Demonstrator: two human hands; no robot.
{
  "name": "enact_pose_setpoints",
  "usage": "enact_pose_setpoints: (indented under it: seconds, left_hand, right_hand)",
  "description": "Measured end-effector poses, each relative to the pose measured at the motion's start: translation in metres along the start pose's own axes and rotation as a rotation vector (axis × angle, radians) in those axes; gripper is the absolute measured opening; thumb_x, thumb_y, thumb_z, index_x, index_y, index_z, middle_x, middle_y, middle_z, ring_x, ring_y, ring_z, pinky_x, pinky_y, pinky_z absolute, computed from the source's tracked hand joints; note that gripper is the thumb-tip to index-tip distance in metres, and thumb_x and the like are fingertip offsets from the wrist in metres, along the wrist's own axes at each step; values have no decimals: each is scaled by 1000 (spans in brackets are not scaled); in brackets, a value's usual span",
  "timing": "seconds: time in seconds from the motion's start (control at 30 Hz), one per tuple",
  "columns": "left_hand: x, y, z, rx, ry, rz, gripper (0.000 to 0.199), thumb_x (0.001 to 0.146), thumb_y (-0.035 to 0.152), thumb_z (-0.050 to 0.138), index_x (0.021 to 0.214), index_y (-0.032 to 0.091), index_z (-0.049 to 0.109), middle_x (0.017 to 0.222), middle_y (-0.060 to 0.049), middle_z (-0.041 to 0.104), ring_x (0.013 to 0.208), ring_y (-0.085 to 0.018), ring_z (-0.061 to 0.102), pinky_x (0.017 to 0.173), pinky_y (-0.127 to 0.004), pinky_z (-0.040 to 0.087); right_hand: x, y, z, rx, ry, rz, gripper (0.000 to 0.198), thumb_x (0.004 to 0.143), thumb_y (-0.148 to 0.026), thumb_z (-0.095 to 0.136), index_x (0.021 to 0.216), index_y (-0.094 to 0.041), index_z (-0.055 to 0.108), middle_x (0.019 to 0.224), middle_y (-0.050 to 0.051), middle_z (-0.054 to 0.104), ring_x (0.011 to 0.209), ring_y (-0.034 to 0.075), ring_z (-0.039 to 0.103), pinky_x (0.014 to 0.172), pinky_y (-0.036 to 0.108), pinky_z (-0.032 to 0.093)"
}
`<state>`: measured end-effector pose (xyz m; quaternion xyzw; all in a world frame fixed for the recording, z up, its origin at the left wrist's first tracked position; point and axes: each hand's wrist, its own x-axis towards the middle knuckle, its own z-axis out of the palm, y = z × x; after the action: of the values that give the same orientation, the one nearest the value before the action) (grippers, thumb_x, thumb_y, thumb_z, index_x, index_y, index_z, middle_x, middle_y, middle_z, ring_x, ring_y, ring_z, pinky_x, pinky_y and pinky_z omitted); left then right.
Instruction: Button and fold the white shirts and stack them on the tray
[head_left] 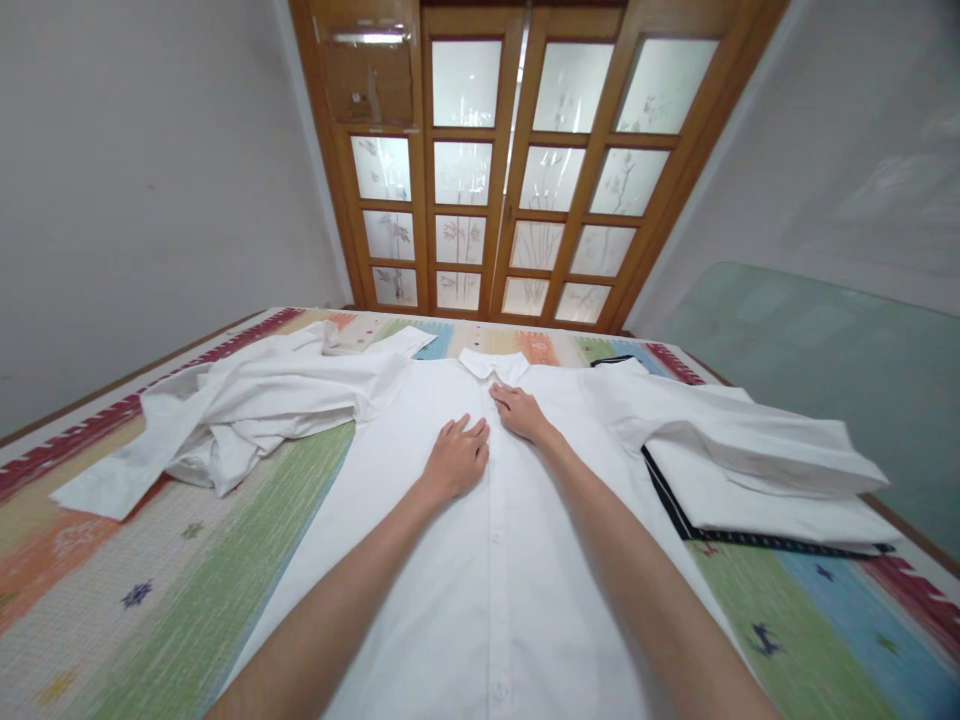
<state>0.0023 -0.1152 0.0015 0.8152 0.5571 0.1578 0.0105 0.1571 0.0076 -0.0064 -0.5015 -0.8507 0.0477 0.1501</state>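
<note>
A white button-up shirt (420, 560) lies front side up, its collar (493, 366) at the far end and its button strip running down the middle toward me. My left hand (459, 458) rests palm down on the shirt's chest, fingers apart, just left of the strip. Close to the collar, my right hand (519, 410) touches the top of the button strip with its fingertips, fingers stretched out and palm hidden. The shirt's right-side sleeve (757, 445) extends over a folded white pile (765, 505). On the left, the other sleeve (322, 385) reaches toward crumpled white cloth.
Under everything is a striped, patterned cloth (172, 590) over a flat surface. Crumpled white fabric (232, 450) lies at the left. A dark-edged piece (667, 495) shows beneath the folded pile. Beyond stand wooden glass-paned doors (480, 160), with walls on both sides.
</note>
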Motion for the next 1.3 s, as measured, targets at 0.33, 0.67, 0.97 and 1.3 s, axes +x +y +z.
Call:
enact_pose_setpoints:
  seconds: [0.33,0.67,0.97,1.3]
  left_hand:
    - [3,-4,3,-112,42,-101,41,93,15,41,131,16,57,139,-9,58,137,-22,44,116,-40,32]
    - [6,-5,6,-11,23,-56,46,88,3,40,128,14,60,143,-11,54,137,-22,44,115,-39,32]
    - [7,-7,9,35,17,-34,49,87,4,42,130,18,61,143,-10,54,137,-22,44,115,-41,33]
    - [6,-5,7,60,18,-28,48,87,4,41,129,16,60,143,-11,53,137,-22,44,116,-40,33]
  right_hand:
    - [-18,-1,-7,272,-9,35,43,91,-11,46,130,-19,62,141,6,56,135,17,47,115,36,32]
    - [-47,-9,-12,333,12,68,41,84,-21,64,124,-19,67,138,8,58,138,23,43,118,41,26]
    - [-48,-19,-10,347,48,159,37,83,-18,64,120,-23,69,135,4,61,137,21,44,118,40,27]
    - [-50,-24,-7,319,110,221,28,83,-20,65,109,-24,73,128,2,66,133,19,50,112,32,34]
